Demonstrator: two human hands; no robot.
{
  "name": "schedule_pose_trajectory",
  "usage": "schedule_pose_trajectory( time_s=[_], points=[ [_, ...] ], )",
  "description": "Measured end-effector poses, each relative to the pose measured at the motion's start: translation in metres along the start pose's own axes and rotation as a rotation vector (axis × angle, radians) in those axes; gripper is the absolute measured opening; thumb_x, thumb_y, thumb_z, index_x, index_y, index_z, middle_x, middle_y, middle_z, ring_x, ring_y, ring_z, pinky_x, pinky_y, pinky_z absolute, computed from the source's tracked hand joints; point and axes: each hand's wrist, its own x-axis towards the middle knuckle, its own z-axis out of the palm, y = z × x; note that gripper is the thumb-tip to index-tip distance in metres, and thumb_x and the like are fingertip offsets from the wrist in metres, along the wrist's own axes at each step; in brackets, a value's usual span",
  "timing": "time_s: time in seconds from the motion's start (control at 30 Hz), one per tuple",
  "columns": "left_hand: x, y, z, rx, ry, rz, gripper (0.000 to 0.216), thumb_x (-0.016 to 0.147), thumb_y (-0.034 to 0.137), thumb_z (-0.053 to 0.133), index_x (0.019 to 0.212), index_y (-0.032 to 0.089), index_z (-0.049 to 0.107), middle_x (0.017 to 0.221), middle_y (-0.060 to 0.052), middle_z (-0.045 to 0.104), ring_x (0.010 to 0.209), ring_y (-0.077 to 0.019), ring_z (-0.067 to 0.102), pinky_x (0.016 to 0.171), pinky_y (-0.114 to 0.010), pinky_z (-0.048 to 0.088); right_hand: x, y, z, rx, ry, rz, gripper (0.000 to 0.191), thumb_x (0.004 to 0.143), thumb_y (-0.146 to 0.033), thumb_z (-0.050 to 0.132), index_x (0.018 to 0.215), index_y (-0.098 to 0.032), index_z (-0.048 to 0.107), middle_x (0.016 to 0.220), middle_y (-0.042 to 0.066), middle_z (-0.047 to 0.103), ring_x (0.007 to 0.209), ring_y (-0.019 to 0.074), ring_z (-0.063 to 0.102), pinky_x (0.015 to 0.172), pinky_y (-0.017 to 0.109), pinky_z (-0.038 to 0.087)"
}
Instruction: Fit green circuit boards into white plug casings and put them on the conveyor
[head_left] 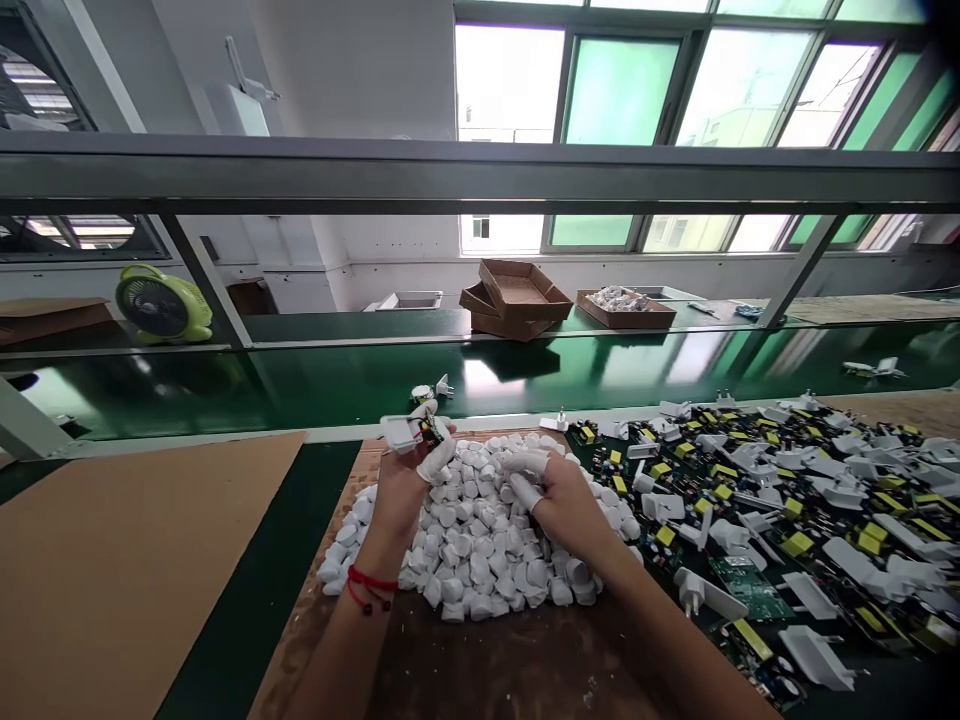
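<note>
My left hand [416, 465], with white covers on some fingertips, is closed around a white plug charger housing [401, 433] with a circuit board showing at its side. Just beyond those fingers is another small board with a white plug [444, 386]; whether the hand holds it too, I cannot tell. My right hand [551, 490] reaches over a heap of small white caps [472, 540]. Its covered thumb and forefinger stretch out a little apart, with their tips among the caps, and no cap shows clearly between them.
Many open charger boards with white plugs [750, 480] spread over the right side. Brown cardboard [150, 540] lies at left. Behind runs a glossy green belt [360, 380] under a metal beam [480, 178]. Cardboard trays [521, 295] and a green fan [163, 303] stand farther back.
</note>
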Motion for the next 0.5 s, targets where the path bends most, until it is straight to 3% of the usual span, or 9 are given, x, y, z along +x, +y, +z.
schedule_pose_trajectory(
  time_s=[0.1, 0.2, 0.33, 0.5],
  points=[
    [0.003, -0.006, 0.000, 0.076, 0.059, -0.057, 0.051, 0.055, 0.039, 0.082, 0.096, 0.013, 0.066, 0.084, -0.007, 0.072, 0.084, -0.0235, 0.065, 0.080, -0.034, 0.048, -0.002, -0.001, 0.006, -0.416, -0.131, -0.019, 0.034, 0.071, -0.003, 0.052, 0.098, -0.012, 0.071, 0.103, 0.017, 0.069, 0.117, 0.0355, 0.049, 0.096, 0.047, 0.039],
    [0.004, -0.014, 0.000, 0.167, 0.070, -0.118, 0.046, 0.055, 0.041, 0.081, 0.087, 0.012, 0.066, 0.079, -0.007, 0.071, 0.079, -0.0225, 0.065, 0.071, -0.031, 0.048, -0.003, -0.002, 0.010, -0.631, -0.245, 0.040, 0.031, 0.065, -0.001, 0.052, 0.088, -0.009, 0.072, 0.101, 0.020, 0.070, 0.128, 0.0366, 0.042, 0.105, 0.047, 0.032],
    [0.005, -0.022, -0.002, 0.221, 0.082, -0.131, 0.049, 0.049, 0.034, 0.084, 0.088, 0.011, 0.065, 0.082, -0.007, 0.070, 0.080, -0.0237, 0.064, 0.073, -0.032, 0.048, -0.001, -0.005, 0.009, -0.675, -0.271, 0.070, 0.029, 0.063, -0.002, 0.051, 0.083, -0.010, 0.071, 0.096, 0.019, 0.071, 0.128, 0.0349, 0.043, 0.105, 0.045, 0.032],
    [0.002, -0.021, -0.001, 0.306, 0.087, -0.129, 0.053, 0.051, 0.032, 0.083, 0.096, 0.012, 0.063, 0.099, -0.011, 0.069, 0.088, -0.0254, 0.063, 0.076, -0.034, 0.048, 0.003, -0.005, 0.005, -0.602, -0.253, 0.073, 0.030, 0.066, 0.001, 0.050, 0.086, -0.011, 0.067, 0.095, 0.015, 0.069, 0.112, 0.0295, 0.052, 0.097, 0.038, 0.037]
  ],
)
